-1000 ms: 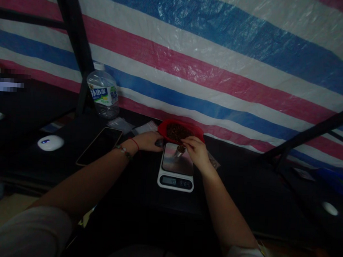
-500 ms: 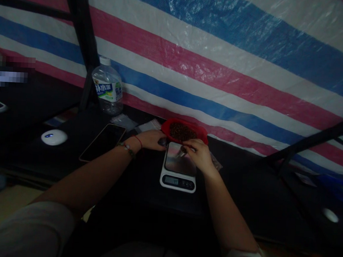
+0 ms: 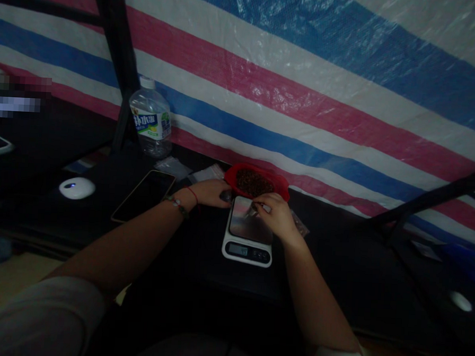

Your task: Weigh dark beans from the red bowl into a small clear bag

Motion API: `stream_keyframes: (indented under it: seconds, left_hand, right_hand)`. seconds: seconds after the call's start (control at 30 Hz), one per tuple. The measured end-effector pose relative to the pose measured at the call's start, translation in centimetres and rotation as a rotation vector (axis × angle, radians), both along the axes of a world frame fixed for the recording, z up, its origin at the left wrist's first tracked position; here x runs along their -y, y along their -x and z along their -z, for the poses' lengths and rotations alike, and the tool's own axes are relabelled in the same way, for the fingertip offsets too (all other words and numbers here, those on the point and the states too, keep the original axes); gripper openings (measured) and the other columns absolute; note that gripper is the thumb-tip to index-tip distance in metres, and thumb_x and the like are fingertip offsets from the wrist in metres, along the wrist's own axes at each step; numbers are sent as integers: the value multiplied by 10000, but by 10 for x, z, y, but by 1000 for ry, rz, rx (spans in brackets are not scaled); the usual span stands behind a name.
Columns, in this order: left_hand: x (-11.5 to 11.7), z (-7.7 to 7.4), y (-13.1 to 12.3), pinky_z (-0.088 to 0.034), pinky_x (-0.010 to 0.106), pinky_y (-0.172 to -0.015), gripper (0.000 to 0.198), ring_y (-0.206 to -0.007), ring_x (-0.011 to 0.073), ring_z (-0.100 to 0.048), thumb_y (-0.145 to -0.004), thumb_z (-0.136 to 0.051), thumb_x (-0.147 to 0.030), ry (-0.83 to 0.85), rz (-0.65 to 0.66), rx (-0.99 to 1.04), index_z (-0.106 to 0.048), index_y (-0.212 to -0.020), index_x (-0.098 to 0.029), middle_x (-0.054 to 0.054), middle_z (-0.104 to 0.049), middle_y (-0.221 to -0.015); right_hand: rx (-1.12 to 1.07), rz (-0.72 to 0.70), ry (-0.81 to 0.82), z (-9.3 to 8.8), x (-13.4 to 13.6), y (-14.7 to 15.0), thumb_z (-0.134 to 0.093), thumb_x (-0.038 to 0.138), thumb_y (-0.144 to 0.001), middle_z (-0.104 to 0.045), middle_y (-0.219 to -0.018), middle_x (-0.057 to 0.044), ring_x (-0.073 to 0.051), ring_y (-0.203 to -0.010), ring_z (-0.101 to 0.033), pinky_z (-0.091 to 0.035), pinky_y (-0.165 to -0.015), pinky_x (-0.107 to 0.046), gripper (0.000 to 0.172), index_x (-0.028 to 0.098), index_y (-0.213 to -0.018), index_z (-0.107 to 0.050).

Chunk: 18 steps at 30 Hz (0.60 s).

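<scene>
Two bare hands are placed at a white kitchen scale point(image 3: 247, 232), which lies on a black table point(image 3: 337, 257). On top of the scale is a small metal cup point(image 3: 251, 212), partly covered by the right hand point(image 3: 277, 217). The fingertips of this hand are drawn together at the mouth of the cup; whether they grasp the cup or only something small, one cannot tell. The left hand point(image 3: 209, 193) rests just beside the scale, with its fingers bent near a small dark object point(image 3: 226, 196); its grip cannot be determined. Directly behind the scale is a red tray point(image 3: 281, 186), containing brown pieces point(image 3: 253, 182). Near the left forearm lies a phone point(image 3: 144, 196), and behind the phone stands a clear bottle point(image 3: 150, 123).
</scene>
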<state>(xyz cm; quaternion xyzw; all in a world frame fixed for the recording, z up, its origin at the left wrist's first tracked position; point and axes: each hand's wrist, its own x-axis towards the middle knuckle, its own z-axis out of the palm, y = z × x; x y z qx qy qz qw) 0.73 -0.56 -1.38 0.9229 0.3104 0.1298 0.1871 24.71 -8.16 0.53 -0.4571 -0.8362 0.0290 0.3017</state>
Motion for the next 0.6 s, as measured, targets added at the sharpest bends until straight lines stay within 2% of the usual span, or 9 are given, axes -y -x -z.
stream_keyframes:
  seconds: [0.3, 0.6]
  left_hand:
    - [-2, 2, 1, -444, 305, -843, 469, -976, 231, -620, -766, -609, -447, 22, -3, 2, -618, -1166, -203, 69, -684, -1113]
    - [-1, 2, 1, -446, 298, -849, 472, -976, 220, -615, -781, -596, -479, 17, 4, 24, -616, -1160, -200, 78, -666, -1141]
  right_hand:
    - [21, 12, -41, 3, -3, 1, -595, 168, -828, -708, -870, -54, -204, -866, -625, -477, -839, -363, 136, 220, -822, -721]
    - [-10, -19, -44, 2, -1, 2, -567, 197, -855, -696, -917, -68, -206, -891, -621, -483, -843, -355, 152, 209, -883, -716]
